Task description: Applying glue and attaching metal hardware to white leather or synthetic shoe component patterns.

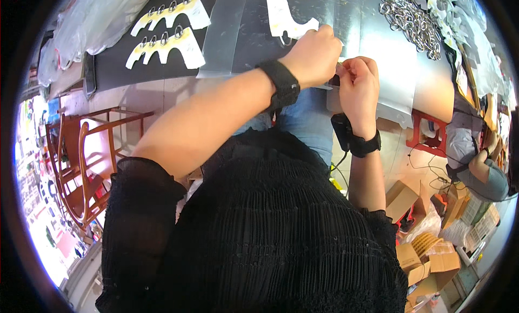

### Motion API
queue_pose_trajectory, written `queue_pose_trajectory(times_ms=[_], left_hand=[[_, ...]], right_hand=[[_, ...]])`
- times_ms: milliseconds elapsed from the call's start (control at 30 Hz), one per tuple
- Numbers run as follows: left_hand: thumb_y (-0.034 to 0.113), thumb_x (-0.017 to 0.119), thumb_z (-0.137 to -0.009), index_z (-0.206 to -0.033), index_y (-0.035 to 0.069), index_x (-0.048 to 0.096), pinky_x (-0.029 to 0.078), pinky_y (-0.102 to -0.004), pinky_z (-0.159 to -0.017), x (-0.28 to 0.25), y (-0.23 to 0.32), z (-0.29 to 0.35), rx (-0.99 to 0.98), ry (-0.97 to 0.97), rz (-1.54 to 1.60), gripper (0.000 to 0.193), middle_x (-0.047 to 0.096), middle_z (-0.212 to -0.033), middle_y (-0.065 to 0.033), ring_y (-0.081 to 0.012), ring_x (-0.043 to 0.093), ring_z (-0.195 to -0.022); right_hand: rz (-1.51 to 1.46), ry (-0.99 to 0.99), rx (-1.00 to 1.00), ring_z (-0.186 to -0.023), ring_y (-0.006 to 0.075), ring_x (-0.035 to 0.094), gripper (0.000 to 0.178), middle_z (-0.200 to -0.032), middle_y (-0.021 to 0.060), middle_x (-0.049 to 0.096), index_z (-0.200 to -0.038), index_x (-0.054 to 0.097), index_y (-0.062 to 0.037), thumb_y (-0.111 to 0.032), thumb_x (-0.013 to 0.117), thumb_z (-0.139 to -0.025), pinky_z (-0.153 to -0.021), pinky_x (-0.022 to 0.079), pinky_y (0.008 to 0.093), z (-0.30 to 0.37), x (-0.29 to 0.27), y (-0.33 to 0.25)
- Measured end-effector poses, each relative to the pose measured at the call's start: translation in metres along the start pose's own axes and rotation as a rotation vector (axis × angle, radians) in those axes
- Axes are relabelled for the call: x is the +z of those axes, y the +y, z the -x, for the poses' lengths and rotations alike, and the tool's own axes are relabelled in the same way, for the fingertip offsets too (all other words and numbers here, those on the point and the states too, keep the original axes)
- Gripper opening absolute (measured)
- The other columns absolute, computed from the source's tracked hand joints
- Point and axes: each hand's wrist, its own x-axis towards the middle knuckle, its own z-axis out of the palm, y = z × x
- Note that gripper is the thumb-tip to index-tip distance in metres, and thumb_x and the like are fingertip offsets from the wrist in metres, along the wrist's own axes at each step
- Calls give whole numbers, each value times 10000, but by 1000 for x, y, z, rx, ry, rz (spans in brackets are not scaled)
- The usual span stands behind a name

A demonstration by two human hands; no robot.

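Observation:
A white scalloped piece (279, 20) with yellowish marks lies on the dark tabletop, and its right part runs in under my left hand (313, 56). A metal ring (285, 41) hangs at its lower edge. My left hand is closed, knuckles up, with the fingertips hidden. Close beside it, my right hand (359, 86) is closed in a pinch at the table's near edge; something small shows between the hands, too small to name. On the left lie two similar white pieces, an upper one (190, 11) and a lower one (186, 48), each with several metal rings along its scalloped edge.
Loose metal rings (413, 24) are heaped at the far right. A clear plastic sheet (392, 59) covers part of the table. Plastic bags (92, 26) lie far left. A wooden chair (84, 167), a red stool (427, 133), cardboard boxes (432, 264) and another person (473, 151) are around.

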Motion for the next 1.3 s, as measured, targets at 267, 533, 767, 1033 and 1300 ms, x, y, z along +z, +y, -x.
queue_pose_trajectory(times_ms=[267, 533, 767, 1033, 1300], left_hand=[[67, 565, -719, -707, 21, 533, 423, -379, -681, -16, 2, -19, -126, -306, 12, 57, 519, -840, -155, -321, 523, -802], [61, 553, -685, -692, 26, 530, 420, -379, -668, -8, 1, -18, -63, -210, -52, 42, 529, -772, -155, -316, 522, -783], [48, 533, -682, -689, 3, 526, 416, -377, -637, 2, -2, 1, -13, 98, 134, 46, 529, -691, -135, -302, 519, -723], [15, 558, -692, -745, 29, 484, 412, -400, -650, 10, 5, 9, 64, 206, 63, 92, 523, -743, -118, -312, 496, -737], [27, 573, -718, -764, 17, 458, 407, -405, -645, 6, 1, 2, -157, 131, 260, 124, 544, -725, -132, -321, 514, -744]], right_hand=[[31, 73, -86, -742, 288, 527, 29, -784, 136, 538, -734, 551, 5, -8, 569, -716, -660, 427, 355, 0, 4, 1], [-135, 86, -29, -677, 258, 544, 54, -708, 77, 571, -765, 557, -44, -12, 563, -722, -630, 433, 344, 3, 5, 5], [-197, 74, 35, -650, 281, 560, 69, -674, 99, 583, -775, 532, -35, -6, 559, -718, -591, 433, 373, -4, 4, 6], [-95, 57, 144, -665, 328, 557, 95, -674, 148, 568, -769, 487, -20, 14, 546, -702, -581, 421, 403, -8, 4, 0], [-56, 114, 156, -637, 348, 523, 136, -646, 158, 529, -771, 439, -20, 24, 544, -696, -562, 397, 424, -6, 7, -4]])
